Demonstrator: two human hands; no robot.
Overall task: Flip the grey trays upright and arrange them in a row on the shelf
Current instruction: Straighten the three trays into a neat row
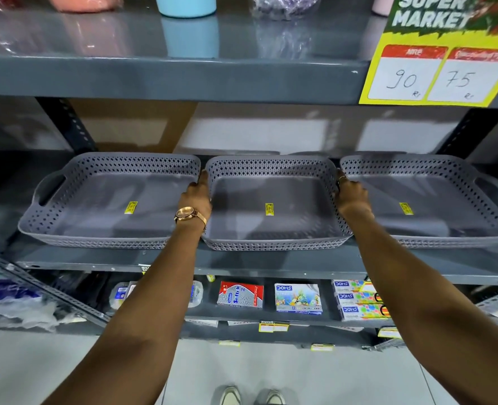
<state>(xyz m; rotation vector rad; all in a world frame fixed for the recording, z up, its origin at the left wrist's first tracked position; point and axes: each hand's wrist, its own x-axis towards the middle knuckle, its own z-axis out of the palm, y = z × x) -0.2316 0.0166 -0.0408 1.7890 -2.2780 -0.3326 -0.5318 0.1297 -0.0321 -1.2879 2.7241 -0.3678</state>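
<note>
Three grey perforated trays stand upright side by side on the dark shelf (271, 263), each with a yellow sticker inside. The left tray (95, 229) and the right tray (446, 229) flank the middle tray (271, 241). My left hand (198, 194), with a gold watch on its wrist, grips the middle tray's left handle side, in the gap to the left tray. My right hand (351, 194), wearing a ring, grips that tray's right handle side, next to the right tray. The fingertips of both hands are hidden behind the rim.
The shelf above carries a light blue cup (186, 5) and wrapped goods, with a yellow price sign (437, 71) at its right front edge. The shelf below holds stationery boxes (298, 298). Slanted metal uprights (66, 124) stand behind the trays. My shoes (253, 396) show on the floor.
</note>
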